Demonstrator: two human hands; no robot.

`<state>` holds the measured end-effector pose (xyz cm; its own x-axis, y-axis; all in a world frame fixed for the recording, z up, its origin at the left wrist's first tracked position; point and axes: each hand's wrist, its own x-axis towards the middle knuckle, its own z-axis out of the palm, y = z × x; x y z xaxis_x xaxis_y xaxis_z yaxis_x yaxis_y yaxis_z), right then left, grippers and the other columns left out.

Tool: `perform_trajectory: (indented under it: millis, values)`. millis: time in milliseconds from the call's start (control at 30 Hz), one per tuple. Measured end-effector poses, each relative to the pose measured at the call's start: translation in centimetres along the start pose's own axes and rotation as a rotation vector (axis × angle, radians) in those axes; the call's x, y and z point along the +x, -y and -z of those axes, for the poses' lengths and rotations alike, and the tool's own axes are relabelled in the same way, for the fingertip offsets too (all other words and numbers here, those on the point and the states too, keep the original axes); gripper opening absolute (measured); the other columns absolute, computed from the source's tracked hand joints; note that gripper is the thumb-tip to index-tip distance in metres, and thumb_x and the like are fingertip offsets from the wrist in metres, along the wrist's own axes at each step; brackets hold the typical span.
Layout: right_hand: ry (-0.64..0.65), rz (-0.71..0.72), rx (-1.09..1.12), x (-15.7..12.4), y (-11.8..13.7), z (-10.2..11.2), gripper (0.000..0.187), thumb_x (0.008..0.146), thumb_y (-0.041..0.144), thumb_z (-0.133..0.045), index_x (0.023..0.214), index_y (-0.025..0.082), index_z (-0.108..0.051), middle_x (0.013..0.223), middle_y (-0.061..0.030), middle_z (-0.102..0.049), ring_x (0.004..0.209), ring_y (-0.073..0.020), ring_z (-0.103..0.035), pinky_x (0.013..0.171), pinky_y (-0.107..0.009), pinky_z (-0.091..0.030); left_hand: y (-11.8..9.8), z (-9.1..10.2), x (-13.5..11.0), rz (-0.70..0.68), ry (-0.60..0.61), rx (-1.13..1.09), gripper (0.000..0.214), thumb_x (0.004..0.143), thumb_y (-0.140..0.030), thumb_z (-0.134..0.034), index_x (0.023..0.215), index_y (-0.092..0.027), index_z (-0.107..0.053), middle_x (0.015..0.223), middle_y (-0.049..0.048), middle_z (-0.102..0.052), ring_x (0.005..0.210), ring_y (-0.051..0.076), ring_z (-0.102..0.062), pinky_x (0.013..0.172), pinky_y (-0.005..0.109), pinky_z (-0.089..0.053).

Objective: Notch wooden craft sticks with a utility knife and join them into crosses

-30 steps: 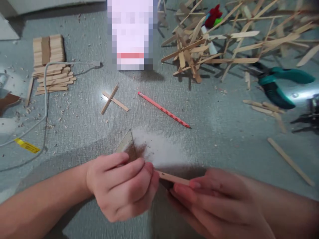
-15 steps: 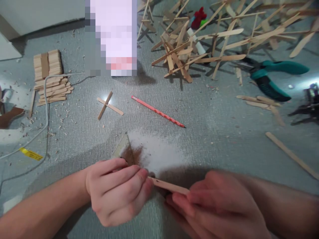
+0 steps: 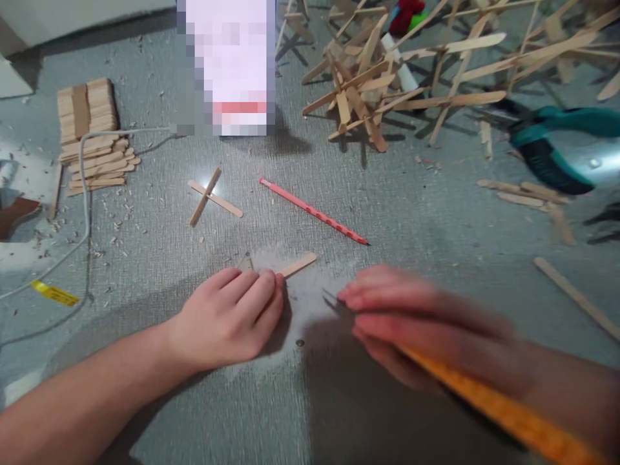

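My left hand [image 3: 227, 316] lies flat on the grey floor with its fingers stretched out. It presses down a wooden craft stick [image 3: 300, 263], whose rounded end pokes out to the right of the fingertips. A corner of a clear triangular ruler [image 3: 245, 263] shows just above the fingers. My right hand [image 3: 416, 323], smeared by motion, is closed around a long orange-handled tool [image 3: 508, 416] that runs off to the lower right. A thin dark tip [image 3: 332, 299] sticks out past the fingertips, a little right of the stick.
A red pencil [image 3: 314, 212] and two crossed sticks [image 3: 213, 196] lie ahead. A stick stack [image 3: 92, 135] and a grey cable [image 3: 84, 187] sit far left. A tangle of glued sticks [image 3: 411, 71] fills the top right, beside teal pliers [image 3: 552, 148] and a loose stick [image 3: 576, 297].
Both hands held the stick up between them; now the stick lies on the floor under my flattened left hand. My right hand has let go and holds an orange-handled tool.
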<state>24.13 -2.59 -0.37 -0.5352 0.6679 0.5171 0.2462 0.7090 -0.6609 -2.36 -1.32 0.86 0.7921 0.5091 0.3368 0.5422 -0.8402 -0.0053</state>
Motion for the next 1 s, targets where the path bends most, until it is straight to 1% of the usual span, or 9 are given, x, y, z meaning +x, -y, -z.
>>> perform_trajectory:
  millis: [100,233,300,367,467,533,667,833,1000]
  values:
    - [-0.005,-0.152,-0.019,1.4,-2.0,-0.2,0.025,0.091,0.008,-0.061,0.109,0.024,-0.066,0.103,-0.0054,-0.075,0.087,-0.0161,-0.075,0.075,-0.029,-0.064,-0.2,-0.6,0.0,0.045,0.029,-0.134,0.009,0.092,-0.014,-0.064,0.089,-0.009,-0.071,0.080,0.0046,-0.072,0.061,0.013,-0.060,0.053,0.028,-0.048]
    - [0.001,-0.280,-0.022,1.9,-1.6,-0.4,0.014,0.093,0.012,-0.062,0.099,0.024,-0.067,0.097,-0.0037,-0.078,0.084,-0.0146,-0.077,0.075,-0.025,-0.063,1.4,-1.2,-0.2,0.196,0.034,-0.261,0.011,0.094,-0.025,-0.066,0.098,-0.016,-0.071,0.082,0.0018,-0.071,0.069,0.014,-0.060,0.061,0.030,-0.046]
    - [-0.003,-0.307,-0.020,2.0,-1.3,-0.5,0.012,0.092,0.013,-0.064,0.096,0.024,-0.067,0.093,-0.0035,-0.079,0.081,-0.0145,-0.077,0.074,-0.024,-0.064,2.3,-1.3,-0.1,0.209,0.038,-0.298,0.019,0.095,-0.033,-0.065,0.108,-0.020,-0.070,0.096,0.0046,-0.073,0.087,0.019,-0.064,0.077,0.036,-0.049]
    - [0.006,-0.320,-0.028,2.1,-1.2,-0.5,0.013,0.091,0.012,-0.066,0.094,0.024,-0.068,0.090,-0.0034,-0.079,0.078,-0.0148,-0.077,0.071,-0.025,-0.064,2.8,-1.4,0.0,0.219,0.082,-0.316,0.033,0.094,-0.041,-0.064,0.123,-0.024,-0.067,0.119,0.0091,-0.070,0.112,0.028,-0.061,0.099,0.048,-0.045]
    - [0.039,-0.299,-0.030,2.3,-1.2,-0.7,0.015,0.089,0.012,-0.068,0.095,0.025,-0.067,0.089,-0.0022,-0.079,0.075,-0.0152,-0.077,0.069,-0.025,-0.065,2.9,-1.4,0.1,0.228,0.188,-0.301,0.050,0.093,-0.045,-0.062,0.141,-0.032,-0.057,0.151,0.0115,-0.051,0.141,0.040,-0.040,0.116,0.067,-0.022]
    - [0.065,-0.281,-0.031,2.5,-1.0,-0.8,0.017,0.089,0.011,-0.067,0.097,0.025,-0.067,0.089,-0.0013,-0.080,0.076,-0.0149,-0.078,0.071,-0.025,-0.065,2.8,-1.5,0.1,0.200,0.245,-0.295,0.054,0.093,-0.045,-0.061,0.145,-0.035,-0.052,0.162,0.0111,-0.037,0.151,0.043,-0.027,0.118,0.072,-0.011]
    - [0.119,-0.280,-0.050,2.8,-0.4,-0.9,0.020,0.089,0.009,-0.066,0.101,0.025,-0.067,0.095,-0.0014,-0.081,0.080,-0.0155,-0.079,0.075,-0.025,-0.066,2.7,-1.8,0.1,0.178,0.289,-0.287,0.065,0.089,-0.053,-0.066,0.149,-0.035,-0.049,0.167,0.0087,-0.029,0.156,0.041,-0.017,0.121,0.071,-0.009]
    - [0.143,-0.302,-0.079,3.1,0.1,-1.4,0.025,0.087,0.007,-0.067,0.102,0.028,-0.069,0.095,0.0002,-0.081,0.082,-0.0171,-0.079,0.077,-0.026,-0.067,2.5,-2.0,0.3,0.217,0.314,-0.281,0.069,0.084,-0.063,-0.069,0.147,-0.038,-0.052,0.168,0.0039,-0.030,0.156,0.040,-0.018,0.124,0.068,-0.008]
    - [0.141,-0.293,-0.038,3.1,-0.4,-2.1,0.028,0.088,0.005,-0.066,0.103,0.029,-0.068,0.092,0.0006,-0.081,0.081,-0.0176,-0.079,0.076,-0.028,-0.067,2.7,-2.0,0.3,0.206,0.323,-0.294,0.068,0.086,-0.063,-0.066,0.148,-0.038,-0.051,0.168,0.0037,-0.029,0.157,0.039,-0.019,0.124,0.066,-0.013]
